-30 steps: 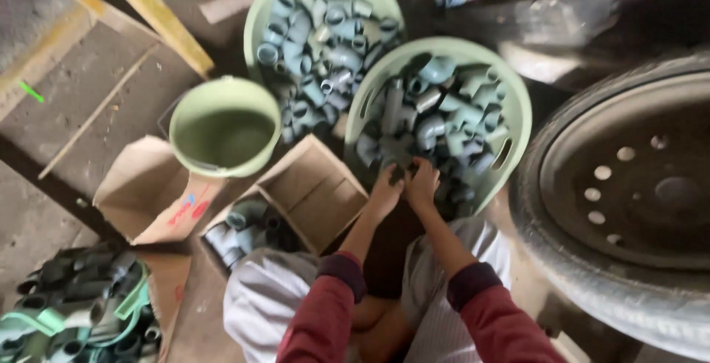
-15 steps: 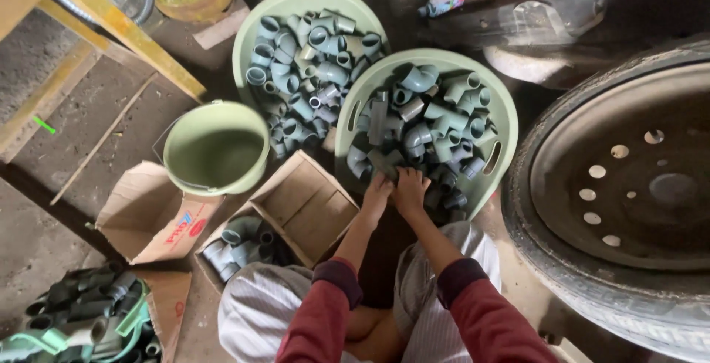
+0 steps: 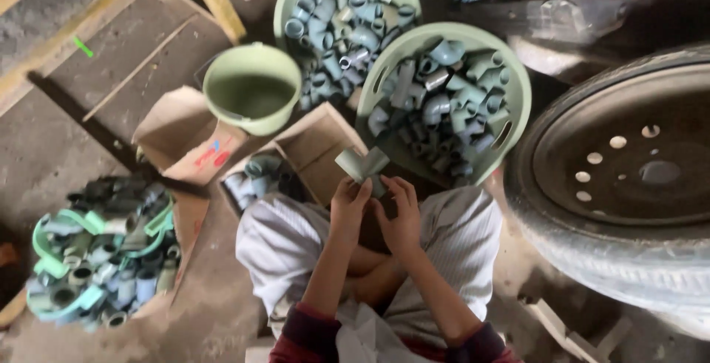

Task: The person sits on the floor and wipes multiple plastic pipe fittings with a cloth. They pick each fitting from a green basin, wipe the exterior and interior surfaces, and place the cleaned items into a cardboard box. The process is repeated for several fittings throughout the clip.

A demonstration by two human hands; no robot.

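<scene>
One grey tee fitting in hand — most of the stock still in the basins

Largest first: up and to the right of the hands lies a tyre on its rim (image 3: 629, 178); straight beyond the fingertips the near green basin (image 3: 518, 75) is heaped with grey pipe fittings, and a second full basin (image 3: 285, 1) sits behind it. Left of the hands the open cardboard box (image 3: 318, 148) holds only a few pieces, with an empty green bucket (image 3: 251, 89) past it and a loose pile of fittings (image 3: 103, 245) far left. The left hand (image 3: 349, 204) and right hand (image 3: 399, 215) both close on the tee fitting (image 3: 361, 165), raised above the lap — by my reading, little is boxed and much remains.
</scene>
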